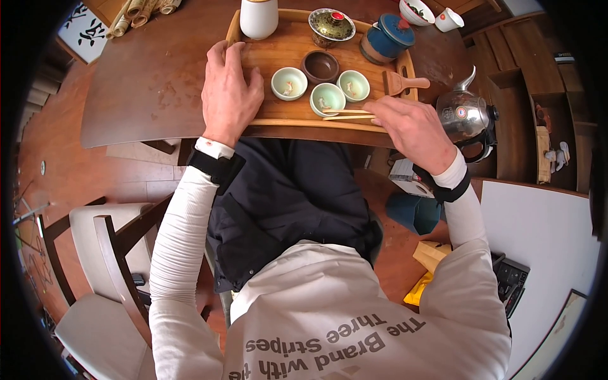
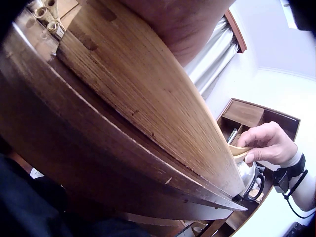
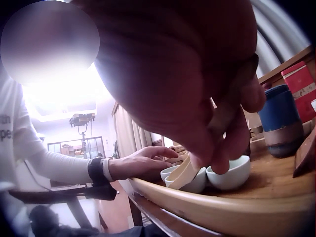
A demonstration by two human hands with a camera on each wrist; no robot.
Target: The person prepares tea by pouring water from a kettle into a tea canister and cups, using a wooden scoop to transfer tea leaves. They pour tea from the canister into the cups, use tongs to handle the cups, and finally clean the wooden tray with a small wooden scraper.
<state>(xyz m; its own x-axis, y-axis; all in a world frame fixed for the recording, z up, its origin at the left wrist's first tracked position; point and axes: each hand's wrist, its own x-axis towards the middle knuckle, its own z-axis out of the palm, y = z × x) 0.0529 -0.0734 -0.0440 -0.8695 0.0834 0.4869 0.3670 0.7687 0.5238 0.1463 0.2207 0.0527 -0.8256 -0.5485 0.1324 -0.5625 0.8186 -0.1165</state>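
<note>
In the head view, my right hand (image 1: 411, 126) pinches a pair of light bamboo tea tongs (image 1: 349, 112). The tong tips are at the rim of the front pale green teacup (image 1: 328, 95). Two similar cups stand close by, a left teacup (image 1: 289, 84) and a right teacup (image 1: 353, 86); each of the three has a small painted figure inside. Behind them is a round brown bowl (image 1: 320, 66). My left hand (image 1: 231, 95) rests on the left end of the wooden tray (image 1: 278, 122), thumb spread apart from the fingers. In the right wrist view, the palm hides part of the tongs (image 3: 185, 174).
On the tray also stand a white jar (image 1: 258, 19), a lidded patterned bowl (image 1: 330, 26), a blue canister (image 1: 387, 39) and a flat wooden tool (image 1: 405, 83). A steel kettle (image 1: 461, 114) is right of the tray. Rolled mats (image 1: 136, 9) lie back left.
</note>
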